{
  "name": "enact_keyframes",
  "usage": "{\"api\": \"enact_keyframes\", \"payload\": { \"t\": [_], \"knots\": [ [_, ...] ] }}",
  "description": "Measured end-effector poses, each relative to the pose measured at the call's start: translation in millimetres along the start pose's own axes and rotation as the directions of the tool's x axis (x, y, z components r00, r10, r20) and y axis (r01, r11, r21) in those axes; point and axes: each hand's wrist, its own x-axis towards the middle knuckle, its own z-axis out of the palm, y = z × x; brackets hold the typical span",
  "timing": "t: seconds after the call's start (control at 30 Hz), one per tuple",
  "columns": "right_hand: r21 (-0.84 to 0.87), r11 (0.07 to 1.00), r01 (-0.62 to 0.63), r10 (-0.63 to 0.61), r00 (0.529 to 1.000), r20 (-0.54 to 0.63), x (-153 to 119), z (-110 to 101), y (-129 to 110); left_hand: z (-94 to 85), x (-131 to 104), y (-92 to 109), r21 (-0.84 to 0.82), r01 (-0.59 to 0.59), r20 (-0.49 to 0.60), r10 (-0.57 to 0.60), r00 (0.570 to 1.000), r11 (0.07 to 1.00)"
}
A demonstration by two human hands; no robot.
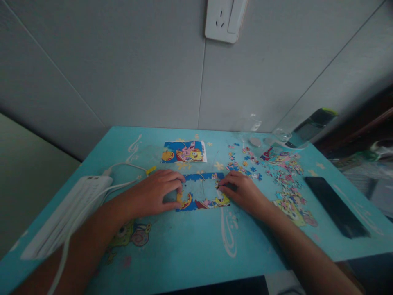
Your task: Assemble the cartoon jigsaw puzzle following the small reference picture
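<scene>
A partly joined jigsaw puzzle (199,204) lies flat on the table, its border forming a rectangle around a bare middle. My left hand (159,190) rests at its left side, thumb and fingers apart around the left border, holding nothing. At the right border, my right hand (242,191) has thumb and index finger pinched on a small puzzle piece, mostly hidden by the fingertips. Just behind the puzzle lies a picture card (184,152) with cartoon figures. Loose puzzle pieces (233,167) are scattered beyond my right hand, and a denser pile of pieces (287,176) lies farther right.
A white power strip (70,209) with cables stands at the left on the blue table (184,250). A dark flat object (336,207) lies at the right. Clear plastic containers (281,137) and a round lid (254,142) sit at the back right, near the wall.
</scene>
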Motion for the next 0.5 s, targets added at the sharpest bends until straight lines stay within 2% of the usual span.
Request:
{"api": "enact_keyframes", "payload": {
  "t": [0.17,0.5],
  "knots": [
    [0.009,1.0,0.011,-0.01,0.998,-0.069,-0.3,-0.9,4.0,0.8,-0.7,-0.1,0.024,0.013,0.012,-0.013,1.0,1.0],
    [-0.063,0.998,0.02,-0.021,1.0,-0.021,-2.9,7.9,2.0,-1.2,-0.2,1.1,0.034,0.006,0.021,-0.007,1.0,0.999]
  ]
}}
